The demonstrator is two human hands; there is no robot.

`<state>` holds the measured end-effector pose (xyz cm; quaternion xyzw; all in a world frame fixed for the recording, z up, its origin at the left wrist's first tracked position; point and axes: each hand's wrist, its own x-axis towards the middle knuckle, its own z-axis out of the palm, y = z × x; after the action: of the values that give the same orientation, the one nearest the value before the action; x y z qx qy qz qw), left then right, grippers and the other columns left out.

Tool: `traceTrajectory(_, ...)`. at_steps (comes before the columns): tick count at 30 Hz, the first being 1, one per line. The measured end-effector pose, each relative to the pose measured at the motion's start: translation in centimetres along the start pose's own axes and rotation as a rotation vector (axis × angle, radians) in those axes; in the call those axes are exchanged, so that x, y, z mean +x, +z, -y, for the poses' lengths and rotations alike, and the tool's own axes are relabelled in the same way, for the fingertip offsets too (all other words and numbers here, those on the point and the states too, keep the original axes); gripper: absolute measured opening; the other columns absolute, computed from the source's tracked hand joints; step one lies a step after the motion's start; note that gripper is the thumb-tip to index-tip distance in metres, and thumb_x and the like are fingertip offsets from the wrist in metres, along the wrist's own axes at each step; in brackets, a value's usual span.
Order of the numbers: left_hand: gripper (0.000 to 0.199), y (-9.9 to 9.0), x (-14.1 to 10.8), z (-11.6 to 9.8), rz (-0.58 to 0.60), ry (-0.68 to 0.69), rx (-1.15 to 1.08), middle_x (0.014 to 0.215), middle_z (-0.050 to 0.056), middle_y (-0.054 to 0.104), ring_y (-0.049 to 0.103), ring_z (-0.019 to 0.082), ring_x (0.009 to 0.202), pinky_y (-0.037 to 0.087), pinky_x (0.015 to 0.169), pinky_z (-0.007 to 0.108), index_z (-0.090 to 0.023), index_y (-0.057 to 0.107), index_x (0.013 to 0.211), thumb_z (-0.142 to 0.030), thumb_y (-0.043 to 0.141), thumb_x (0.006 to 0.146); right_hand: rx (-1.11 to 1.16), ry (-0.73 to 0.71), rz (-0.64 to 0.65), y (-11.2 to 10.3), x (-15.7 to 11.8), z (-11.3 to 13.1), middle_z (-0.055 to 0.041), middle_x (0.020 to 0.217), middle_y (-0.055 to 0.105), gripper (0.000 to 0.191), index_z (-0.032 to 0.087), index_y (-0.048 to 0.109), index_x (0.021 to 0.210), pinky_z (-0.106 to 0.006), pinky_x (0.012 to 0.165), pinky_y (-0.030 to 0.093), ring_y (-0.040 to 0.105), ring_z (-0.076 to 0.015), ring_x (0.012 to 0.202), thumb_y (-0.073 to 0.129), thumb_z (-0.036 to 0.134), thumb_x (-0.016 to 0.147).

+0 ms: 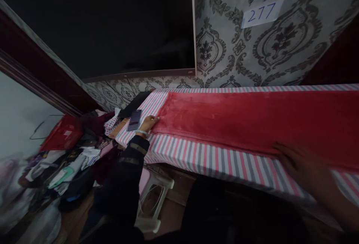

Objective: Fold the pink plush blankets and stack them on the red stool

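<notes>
A long red cloth (238,120) with a soft, plush-looking surface lies flat on a table spread with a pink, grey and white striped cover (196,158). At the left end of the red cloth, my left hand (148,123) has its fingers closed at the edge near the front corner. A pale bracelet circles that wrist, below a dark sleeve. My right hand (304,165), dim and slightly blurred, rests over the front edge of the red cloth farther right, fingers stretched out to the left. A phone (134,119) lies on the cover just left of my left hand.
Behind the table are a large dark television (126,27) and a patterned wall bearing a paper marked 277 (262,13). Piled clothes (81,165) and a red basket (63,133) occupy the left side. A plastic stool (157,199) stands below the table's front edge.
</notes>
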<state>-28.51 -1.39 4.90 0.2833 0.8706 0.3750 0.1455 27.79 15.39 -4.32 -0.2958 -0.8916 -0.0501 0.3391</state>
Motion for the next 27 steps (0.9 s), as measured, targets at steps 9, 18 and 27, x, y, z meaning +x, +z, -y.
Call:
traceTrajectory(9, 0.018, 1.4, -2.6, 0.5, -0.063, 0.123, 0.396, 0.106, 0.017, 0.074, 0.067, 0.033, 0.111, 0.046, 0.091, 0.038, -0.021, 0.063, 0.11, -0.023, 0.058, 0.092, -0.056, -0.047, -0.015, -0.4, 0.3, 0.5, -0.0149, 0.109, 0.076, 0.044, 0.014, 0.073, 0.114, -0.044, 0.09, 0.056, 0.071, -0.0304, 0.099, 0.038, 0.039, 0.106)
traceTrajectory(18, 0.034, -0.5, -0.5, -0.8, 0.088, 0.06, 0.503, 0.085, 0.011, 0.074, 0.07, 0.027, 0.093, 0.048, 0.075, 0.031, -0.016, 0.07, 0.084, -0.046, 0.056, 0.093, 0.077, 0.081, 0.016, -0.1, 0.1, 0.2, -0.0133, 0.113, 0.076, 0.05, 0.02, 0.076, 0.111, -0.052, 0.093, 0.058, 0.071, -0.0342, 0.106, 0.041, 0.054, 0.1)
traceTrajectory(27, 0.039, 0.4, 1.4, -2.7, 0.067, 0.03, 0.484, 0.092, 0.016, 0.076, 0.072, 0.025, 0.093, 0.051, 0.076, 0.031, -0.012, 0.071, 0.103, -0.042, 0.046, 0.1, -0.079, 0.164, 0.077, 0.4, 0.3, -0.1, -0.0196, 0.125, 0.072, 0.058, 0.017, 0.071, 0.123, -0.062, 0.108, 0.048, 0.06, -0.0394, 0.127, 0.027, 0.047, 0.101)
